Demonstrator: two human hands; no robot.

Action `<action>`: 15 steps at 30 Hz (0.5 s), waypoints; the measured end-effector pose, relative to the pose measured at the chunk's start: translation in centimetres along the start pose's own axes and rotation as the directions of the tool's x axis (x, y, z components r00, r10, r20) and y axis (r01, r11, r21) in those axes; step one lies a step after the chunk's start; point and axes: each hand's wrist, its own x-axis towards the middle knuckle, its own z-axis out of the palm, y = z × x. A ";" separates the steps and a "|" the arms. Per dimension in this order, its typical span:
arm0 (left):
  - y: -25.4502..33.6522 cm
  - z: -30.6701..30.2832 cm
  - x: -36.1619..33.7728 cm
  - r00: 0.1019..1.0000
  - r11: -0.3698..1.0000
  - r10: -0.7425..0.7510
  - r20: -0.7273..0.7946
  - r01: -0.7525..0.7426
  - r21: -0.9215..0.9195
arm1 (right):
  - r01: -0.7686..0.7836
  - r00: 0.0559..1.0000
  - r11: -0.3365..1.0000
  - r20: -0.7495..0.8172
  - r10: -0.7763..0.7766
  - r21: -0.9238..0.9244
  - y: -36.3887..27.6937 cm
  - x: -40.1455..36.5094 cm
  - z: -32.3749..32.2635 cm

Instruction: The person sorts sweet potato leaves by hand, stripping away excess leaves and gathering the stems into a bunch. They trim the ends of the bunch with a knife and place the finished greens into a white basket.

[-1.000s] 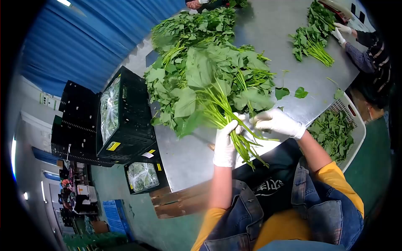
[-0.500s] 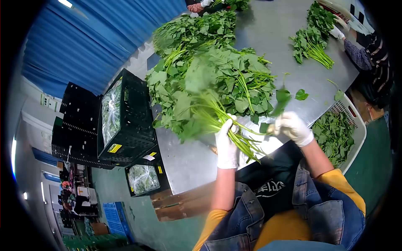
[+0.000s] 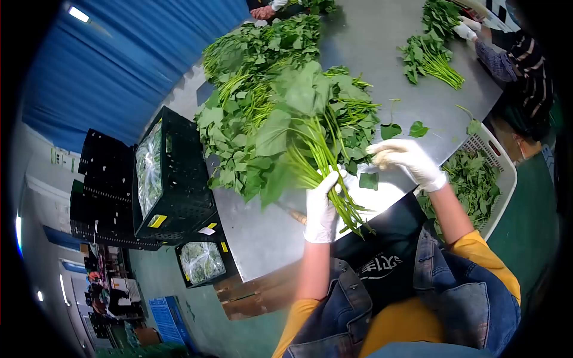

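My left hand (image 3: 323, 209), in a white glove, is closed around the stems of a bunch of leafy greens (image 3: 319, 149). The bunch's leaves point away from me over the table, and its cut stem ends hang below my fist. To the right of the bunch, my right hand (image 3: 412, 161), also gloved, hovers with loosely bent fingers and nothing visible in them. Just beyond it a loose leaf (image 3: 390, 131) lies on the metal table, with another leaf (image 3: 418, 129) beside it. A large pile of the same greens (image 3: 262, 89) spreads behind the held bunch.
A white crate (image 3: 507, 173) of leaves stands at my right. Dark crates (image 3: 179, 197) with bagged greens are stacked on the left. Across the metal table (image 3: 370, 42), a co-worker's gloved hands (image 3: 467, 28) are at another bunch (image 3: 439, 62). Another person's glove (image 3: 278, 5) shows at the top.
My right hand has moved up and away from the stem ends, and a blurred leaf near it now lies on the table. The left hand keeps its hold. The view has shifted slightly.
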 end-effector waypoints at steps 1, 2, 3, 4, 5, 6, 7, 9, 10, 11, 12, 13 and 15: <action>-1.8 -1.1 0.9 0.998 1.000 0.011 0.062 -0.011 -0.001 | -0.049 0.998 0.994 -0.042 0.045 -0.102 -0.4 1.0 1.9; -0.5 0.7 -0.4 0.997 0.999 0.005 0.074 -0.003 -0.032 | 0.018 1.000 0.986 -0.011 -0.020 -0.167 1.3 2.3 2.7; -0.4 0.6 -0.4 0.990 0.987 -0.143 0.022 0.144 -0.074 | 0.086 0.996 0.970 0.027 -0.082 -0.228 3.0 3.4 3.4; -0.5 0.8 -0.5 0.998 0.998 -0.065 0.028 0.065 -0.026 | 0.149 0.988 0.916 0.018 -0.154 -0.373 2.7 3.6 4.2; -0.5 1.0 -0.7 0.999 1.000 0.016 0.036 -0.017 0.021 | 0.205 0.974 0.837 0.023 -0.225 -0.508 2.4 3.8 4.9; -0.3 1.0 -0.8 0.999 0.999 0.021 0.034 -0.021 0.025 | 0.186 0.973 0.817 -0.015 -0.231 -0.546 2.7 4.2 5.3; 0.0 1.2 -0.9 1.000 0.999 0.009 -0.025 -0.008 0.042 | 0.191 0.972 0.817 -0.009 -0.234 -0.543 2.5 4.0 5.6; 0.5 1.6 -1.2 0.996 0.998 0.001 -0.087 0.004 0.060 | 0.165 0.983 0.939 -0.029 -0.182 -0.302 2.0 3.4 6.2; 0.9 2.0 -1.4 0.996 1.000 -0.009 -0.086 0.011 0.020 | 0.123 0.984 0.928 -0.075 -0.159 -0.351 2.3 3.2 6.3; 1.1 2.2 -1.5 0.996 1.000 -0.021 -0.083 0.020 -0.019 | 0.124 0.984 0.929 -0.075 -0.159 -0.348 2.7 2.9 6.1; 0.9 1.7 -1.1 0.999 1.000 -0.029 -0.044 0.029 -0.004 | 0.170 0.976 0.945 -0.087 -0.201 -0.280 3.3 2.5 5.7; 0.4 1.2 -0.8 0.999 1.000 -0.031 -0.043 0.031 -0.001 | 0.217 0.965 0.953 -0.103 -0.242 -0.212 3.7 2.1 5.6; -0.2 0.3 -0.3 0.985 0.989 0.145 -0.092 -0.147 -0.016 | 0.171 0.956 0.970 -0.210 -0.206 -0.174 4.1 -0.4 5.1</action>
